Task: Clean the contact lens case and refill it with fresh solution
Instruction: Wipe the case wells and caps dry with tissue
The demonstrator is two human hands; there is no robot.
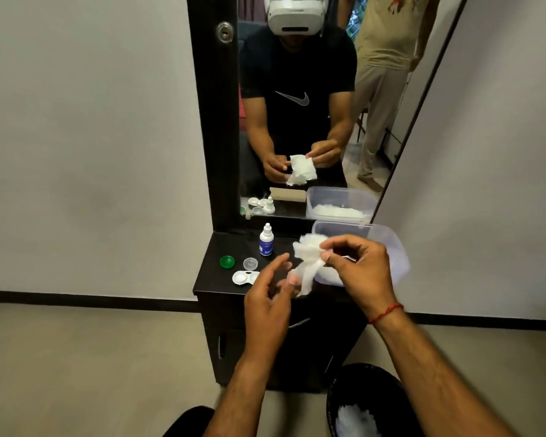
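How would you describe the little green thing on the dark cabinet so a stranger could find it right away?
Start at the black cabinet top below the tall mirror. Near its left edge, left of the clear cap and the white lens case, lies the green cap. It is the only green item there, round and lying apart from both hands.

Soft, even indoor light – no hard shadows on the wall (92,137). The floor line bows with wide-angle distortion, and fine detail looks slightly soft – mildly blurred throughout.
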